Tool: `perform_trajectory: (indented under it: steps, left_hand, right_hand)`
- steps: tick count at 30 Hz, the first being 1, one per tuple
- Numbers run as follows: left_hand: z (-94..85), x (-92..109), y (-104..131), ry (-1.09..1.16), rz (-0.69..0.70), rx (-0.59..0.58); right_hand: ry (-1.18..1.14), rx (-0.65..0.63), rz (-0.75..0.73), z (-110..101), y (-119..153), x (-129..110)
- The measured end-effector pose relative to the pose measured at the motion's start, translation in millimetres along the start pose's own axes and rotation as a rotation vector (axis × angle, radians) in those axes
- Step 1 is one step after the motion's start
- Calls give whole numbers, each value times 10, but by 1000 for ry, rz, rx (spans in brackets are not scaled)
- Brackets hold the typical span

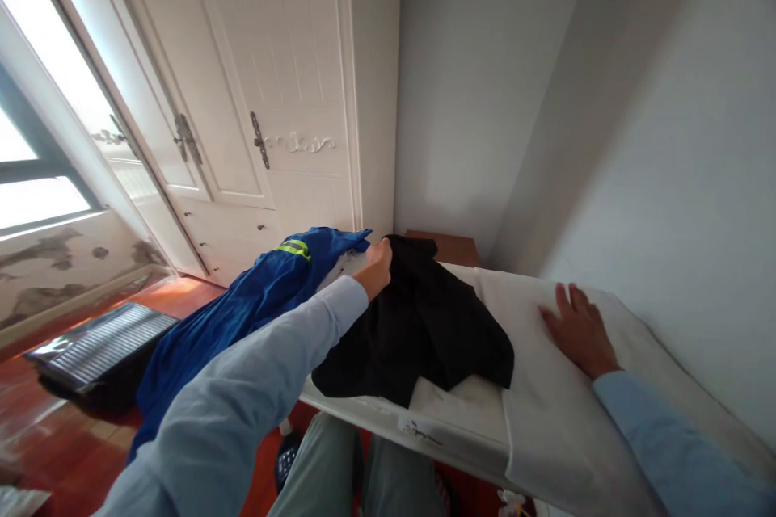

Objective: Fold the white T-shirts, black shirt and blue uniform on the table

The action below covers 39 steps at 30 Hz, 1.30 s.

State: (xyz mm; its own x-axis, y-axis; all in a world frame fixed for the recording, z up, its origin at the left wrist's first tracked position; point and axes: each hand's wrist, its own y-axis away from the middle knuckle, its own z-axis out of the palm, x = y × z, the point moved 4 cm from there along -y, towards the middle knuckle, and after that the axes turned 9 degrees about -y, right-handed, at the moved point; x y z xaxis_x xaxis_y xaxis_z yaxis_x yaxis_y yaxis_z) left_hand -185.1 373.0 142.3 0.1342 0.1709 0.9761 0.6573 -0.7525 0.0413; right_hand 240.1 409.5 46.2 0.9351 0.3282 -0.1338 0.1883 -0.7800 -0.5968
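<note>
A black garment (pixel 424 323) lies crumpled over the left part of a board with a pale cloth cover (pixel 546 412). My left hand (pixel 377 265) is closed on the garment's far left edge. Beside it, a blue garment (pixel 242 303) with a yellow-green and grey reflective band hangs over the board's left end and down toward the floor, partly hidden by my left sleeve. My right hand (pixel 580 329) rests on the pale cover to the right of the black garment, fingers spread, holding nothing.
A white wardrobe (pixel 303 73) stands beyond the board, with a grey wall (pixel 679 178) at the right. On the red floor at left lies a dark ribbed case (pixel 103 347). A brown wooden surface (pixel 452 249) shows behind the board. My legs are under its near edge.
</note>
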Motion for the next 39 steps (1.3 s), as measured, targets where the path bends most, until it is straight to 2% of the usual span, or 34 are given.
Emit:
perform_trajectory:
  steps: [2,3,4,7,8,9,12,13,14,17,18,19,22,23,24,26,27,31,34,39]
  left_hand:
    - [-20,-337,-67,-28,-60,0]
    - [-33,-474,-97,-36,-70,1]
    - [-46,-591,-124,-39,-68,-1]
    - [-80,-826,-165,-32,-21,-20]
    - [-94,-872,-165,-25,-4,-29]
    - [-112,-906,-159,-14,11,-36]
    - [-178,-944,-119,39,60,-58]
    - [-198,-943,-100,56,81,-67]
    - [-215,-940,-79,70,103,-74]
    - [-240,-932,-9,91,169,-79]
    - [-242,-932,14,95,188,-75]
    - [-240,-933,35,99,204,-71]
    - [-234,-929,82,115,236,-68]
    - [-234,-924,92,121,241,-72]
    - [-236,-917,99,127,244,-75]
    - [-245,-901,109,137,246,-80]
    - [-250,-893,113,140,247,-83]
    - [-272,-863,137,134,267,-85]
    - [-290,-851,158,113,295,-75]
    - [-307,-856,174,67,320,-71]
  right_hand:
    - [10,87,50,-85,2,-29]
    - [10,68,75,-84,-1,-23]
    - [5,-14,100,-45,-6,-2]
    - [-20,-388,146,151,16,87]
    - [-25,-436,150,176,23,105]
    - [-22,-401,147,161,16,110]
    - [22,-55,120,-27,-20,65]
    - [32,1,113,-65,-26,44]
    - [32,-25,113,-62,-33,31]
    - [-19,-376,137,109,-31,46]
    - [-36,-439,147,150,-28,65]
    - [-43,-424,161,158,-35,89]
    - [-9,-116,182,17,-73,139]
    - [8,-72,184,-26,-74,136]
    - [19,-106,183,-43,-72,121]
    - [22,-289,170,-31,-55,62]
    - [23,-339,156,-37,-49,23]
    - [29,-218,102,-137,-55,-101]
    - [-7,-354,95,-88,-27,-112]
    - [4,-235,172,-109,-51,-23]
